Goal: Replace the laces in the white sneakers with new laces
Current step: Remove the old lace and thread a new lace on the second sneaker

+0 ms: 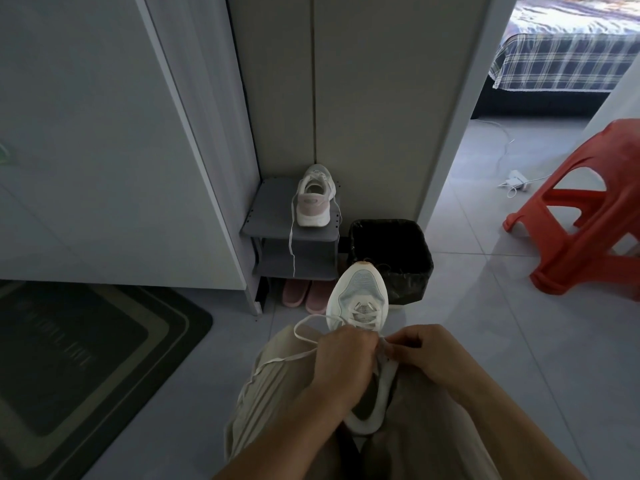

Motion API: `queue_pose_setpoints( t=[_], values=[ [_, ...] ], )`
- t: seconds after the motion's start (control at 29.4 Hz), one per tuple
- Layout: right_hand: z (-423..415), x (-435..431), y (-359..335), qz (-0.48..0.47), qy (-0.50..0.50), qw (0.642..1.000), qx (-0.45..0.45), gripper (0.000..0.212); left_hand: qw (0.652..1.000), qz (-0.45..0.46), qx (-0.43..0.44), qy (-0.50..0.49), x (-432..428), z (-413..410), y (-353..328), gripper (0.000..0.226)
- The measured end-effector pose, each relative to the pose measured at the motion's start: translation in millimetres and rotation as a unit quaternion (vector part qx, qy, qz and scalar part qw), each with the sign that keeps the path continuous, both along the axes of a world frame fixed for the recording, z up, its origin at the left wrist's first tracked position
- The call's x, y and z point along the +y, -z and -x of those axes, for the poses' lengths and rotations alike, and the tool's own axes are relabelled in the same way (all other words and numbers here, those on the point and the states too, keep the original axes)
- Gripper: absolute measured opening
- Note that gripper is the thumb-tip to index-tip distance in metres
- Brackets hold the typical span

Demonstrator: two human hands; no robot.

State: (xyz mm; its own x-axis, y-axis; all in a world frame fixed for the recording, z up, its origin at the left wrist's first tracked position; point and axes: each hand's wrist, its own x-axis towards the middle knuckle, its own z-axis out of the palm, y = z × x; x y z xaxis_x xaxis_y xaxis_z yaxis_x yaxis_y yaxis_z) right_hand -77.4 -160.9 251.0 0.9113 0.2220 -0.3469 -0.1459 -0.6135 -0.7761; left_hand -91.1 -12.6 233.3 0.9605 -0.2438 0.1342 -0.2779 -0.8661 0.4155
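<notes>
A white sneaker (358, 294) lies between my knees, toe pointing away from me. Both hands work at its upper eyelets. My left hand (341, 362) covers the tongue area, fingers curled round the white lace (304, 355), which loops out to the left over my thigh. My right hand (424, 356) pinches a lace end at the shoe's right side. The lower eyelets are crossed with lace. The second white sneaker (315, 197) stands on a grey shoe rack (263, 216), heel towards me, with a lace dangling off the shelf edge.
A black lined bin (391, 251) stands just beyond the sneaker's toe. Pink slippers (304, 294) sit under the rack. A red plastic stool (588, 216) is at the right, a dark doormat (86, 358) at the left, a charger cable on the floor beyond.
</notes>
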Motion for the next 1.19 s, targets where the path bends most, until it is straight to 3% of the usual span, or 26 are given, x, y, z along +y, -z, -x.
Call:
queue_pose_setpoints(
  t=[0.27,0.37,0.58,0.75,0.88,1.05,1.12,1.19],
  values=[
    [7,6,13,0.112,-0.008,0.989,-0.096,0.018,0.994,-0.072,-0.031,0.072,-4,-3,0,0.004],
    [10,9,15,0.122,0.009,0.986,-0.114,0.019,0.999,-0.034,0.001,0.031,-5,-7,4,0.023],
    [-1,-3,4,0.073,-0.040,0.995,-0.051,0.020,0.999,0.009,0.049,0.006,1,-2,9,0.026],
    [-5,2,8,0.082,-0.017,0.996,-0.041,0.012,0.997,0.057,0.053,0.021,0,-6,5,0.019],
    [-10,-4,2,0.054,-0.015,0.998,0.004,0.007,0.995,0.039,0.061,0.065,0,-12,1,0.012],
    [-21,-4,-9,0.052,-0.065,0.995,0.048,0.013,0.997,0.017,0.050,0.059,-2,-12,6,0.023],
    [-22,-4,-7,0.093,-0.079,0.992,0.027,0.015,0.993,0.083,0.064,0.054,2,-9,2,0.028],
    [-20,-14,-7,0.116,-0.065,0.991,-0.010,0.014,0.975,0.207,0.079,0.022,18,-7,-5,0.032]
  ],
)
